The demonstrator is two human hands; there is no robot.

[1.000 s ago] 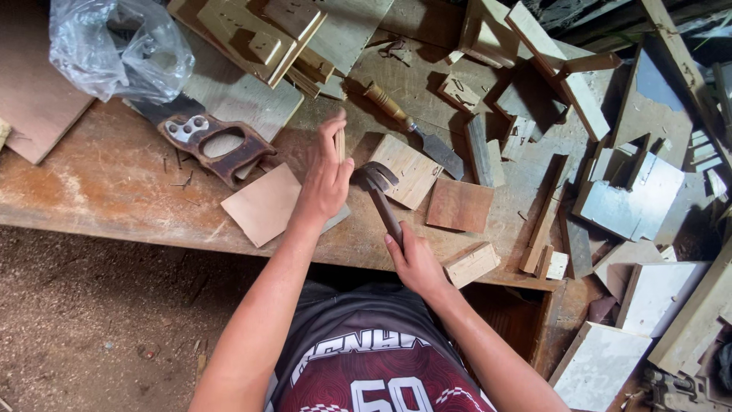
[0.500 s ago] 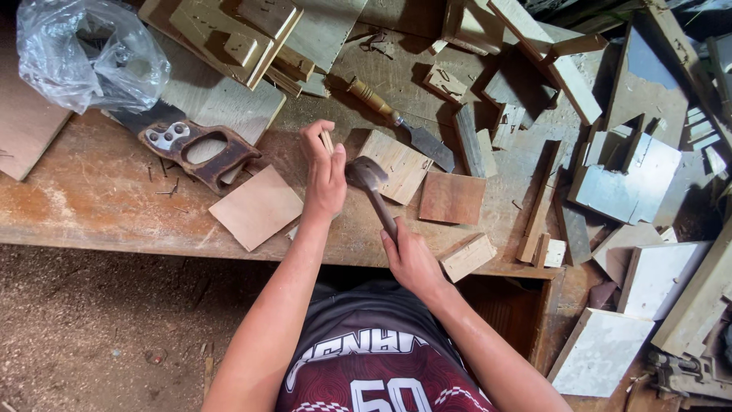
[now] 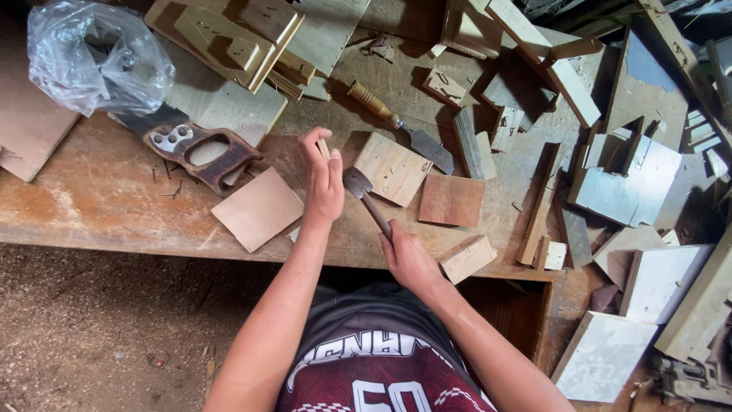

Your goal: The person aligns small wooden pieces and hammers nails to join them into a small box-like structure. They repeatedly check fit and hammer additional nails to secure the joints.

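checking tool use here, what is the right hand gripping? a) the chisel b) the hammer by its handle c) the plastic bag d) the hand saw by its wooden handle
b, the right hand is closed around the handle of the hammer, whose head sits beside the left hand; the hand saw lies untouched on the bench.

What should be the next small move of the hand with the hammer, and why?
Probably a short, light tap downward. The right hand holds the hammer with its head right beside the small wooden piece that the left hand pinches upright on the workbench; fingers are close, so force should stay small.
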